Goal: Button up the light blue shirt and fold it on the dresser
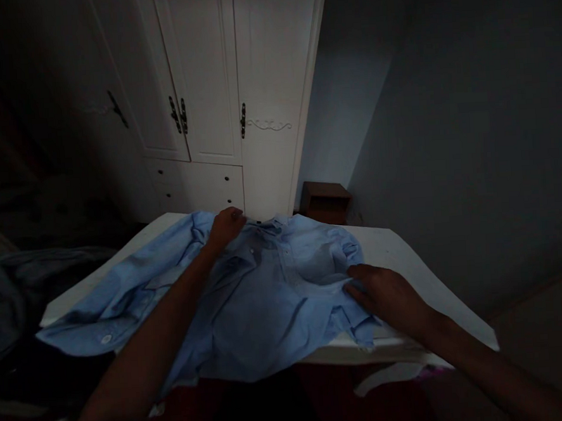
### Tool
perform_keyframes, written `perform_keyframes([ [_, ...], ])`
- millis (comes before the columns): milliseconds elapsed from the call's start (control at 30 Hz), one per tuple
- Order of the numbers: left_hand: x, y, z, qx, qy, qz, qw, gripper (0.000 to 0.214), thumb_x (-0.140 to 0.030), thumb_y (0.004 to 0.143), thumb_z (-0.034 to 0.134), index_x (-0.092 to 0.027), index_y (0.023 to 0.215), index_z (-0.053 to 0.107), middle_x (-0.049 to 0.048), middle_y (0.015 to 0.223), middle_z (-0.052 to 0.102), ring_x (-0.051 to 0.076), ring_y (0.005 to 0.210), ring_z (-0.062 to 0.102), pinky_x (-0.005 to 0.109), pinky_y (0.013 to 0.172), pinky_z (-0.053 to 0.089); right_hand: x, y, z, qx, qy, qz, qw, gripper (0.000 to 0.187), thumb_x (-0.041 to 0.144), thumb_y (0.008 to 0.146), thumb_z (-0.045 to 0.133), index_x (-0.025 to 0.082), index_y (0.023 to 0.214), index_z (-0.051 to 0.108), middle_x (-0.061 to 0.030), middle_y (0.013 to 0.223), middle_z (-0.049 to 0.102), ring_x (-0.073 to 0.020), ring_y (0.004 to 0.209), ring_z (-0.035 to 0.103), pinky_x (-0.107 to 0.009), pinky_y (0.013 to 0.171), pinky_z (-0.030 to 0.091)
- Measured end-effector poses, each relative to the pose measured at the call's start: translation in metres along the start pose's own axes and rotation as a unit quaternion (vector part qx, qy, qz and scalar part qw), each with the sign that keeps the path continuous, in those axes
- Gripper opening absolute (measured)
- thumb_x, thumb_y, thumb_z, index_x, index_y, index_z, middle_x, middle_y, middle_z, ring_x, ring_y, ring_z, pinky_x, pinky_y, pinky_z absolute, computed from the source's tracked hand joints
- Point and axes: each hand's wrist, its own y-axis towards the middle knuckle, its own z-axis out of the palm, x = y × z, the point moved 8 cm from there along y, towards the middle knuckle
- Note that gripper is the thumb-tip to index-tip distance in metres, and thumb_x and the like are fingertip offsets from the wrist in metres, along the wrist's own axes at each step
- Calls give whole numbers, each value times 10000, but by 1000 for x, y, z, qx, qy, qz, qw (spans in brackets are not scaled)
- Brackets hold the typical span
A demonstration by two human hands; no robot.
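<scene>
In the head view, dim light leaves the bottom edge and far left nearly black, and the shapes there are hard to make out. A light-blue, long-sleeved cloth shirt with buttons lies spread and creased on a white, flat-topped table, its lower edge reaching over the table's near side. The left forearm crosses in front of the shirt and covers part of the sleeve on that side. The left hand is at the shirt's far end, beside the collar, fingers curled down on the cloth; their tips are hidden, so I cannot tell whether they grip. The right hand pinches the shirt's cloth between thumb and fingers near its right side.

Dark grey, rumpled fabric lies left of the table, cut off by the frame. A plain grey wall rises on the right.

Behind the table stands a white panelled wardrobe with dark metal handles, its doors and small-knobbed drawers closed. Beside it sits a brown, open-fronted wooden cabinet, its inside too dark to read.
</scene>
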Motion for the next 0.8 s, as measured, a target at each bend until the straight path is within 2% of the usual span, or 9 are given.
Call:
perform_keyframes([
  [133, 23, -70, -48, -96, -96, -20, 991, 405, -435, 841, 506, -156, 1087, 667, 60, 884, 730, 196, 785, 677, 283, 745, 517, -8, -6, -30, -119, -21, 46, 992, 165, 189, 883, 515, 154, 960, 657, -105, 951, 731, -251, 834, 708, -319, 707, 519],
  [233, 40, -134, -65, -127, -90, -44, 987, 470, -516, 834, 470, -169, 1083, 667, 62, 872, 722, 215, 753, 672, 313, 712, 524, 1, -21, -42, -161, -51, 57, 984, 208, 169, 845, 528, 178, 1004, 662, -116, 1088, 709, -256, 855, 707, -306, 636, 501],
  [300, 51, -173, -65, -125, -45, -55, 990, 529, -553, 823, 467, -159, 1122, 652, 93, 932, 717, 256, 839, 678, 370, 795, 529, 0, -27, -35, -116, -71, 96, 986, 229, 169, 840, 525, 195, 1012, 672, -125, 1007, 727, -265, 788, 712, -298, 559, 464],
  [367, 61, -205, -61, -109, 12, -59, 992, 636, -585, 789, 495, -118, 1206, 609, 155, 1069, 695, 328, 1014, 647, 452, 929, 491, -7, -31, -20, -44, -61, 128, 989, 230, 161, 844, 508, 195, 990, 683, -122, 807, 733, -268, 688, 707, -290, 515, 423],
  [433, 73, -230, -56, -87, 44, -73, 993, 723, -612, 774, 500, -85, 1265, 562, 206, 1194, 645, 378, 1137, 591, 495, 984, 460, -12, -33, -6, 11, -3, 118, 993, 245, 137, 827, 509, 189, 990, 685, -112, 722, 724, -261, 658, 705, -282, 515, 416],
  [533, 91, -256, -54, -63, 18, -112, 992, 758, -647, 766, 512, -118, 1309, 521, 193, 1252, 618, 375, 1144, 595, 490, 943, 496, -10, -37, 7, 83, 159, 85, 980, 341, 155, 814, 518, 182, 1125, 655, -67, 661, 710, -207, 531, 672, -256, 465, 412],
  [633, 108, -268, -53, -25, -72, -192, 978, 786, -669, 725, 555, -147, 1311, 512, 152, 1158, 662, 314, 898, 697, 426, 745, 575, 9, -47, 14, 133, 292, 120, 940, 514, 266, 864, 481, 184, 1371, 503, -1, 543, 647, -174, 354, 573, -251, 375, 388],
  [733, 112, -270, -50, -2, -116, -240, 964, 816, -660, 683, 603, -137, 1303, 516, 133, 1076, 688, 282, 779, 711, 388, 660, 581, 55, -52, 16, 102, 311, 123, 937, 655, 300, 879, 460, 185, 1509, 322, -15, 602, 667, -193, 424, 603, -287, 449, 464],
  [800, 108, -269, -49, -7, -105, -237, 966, 827, -643, 666, 635, -125, 1301, 522, 146, 1089, 682, 295, 827, 710, 399, 709, 580, 102, -54, 25, 105, 267, 35, 957, 710, 289, 864, 502, 167, 1531, 287, -75, 740, 711, -238, 639, 672, -335, 623, 519],
])
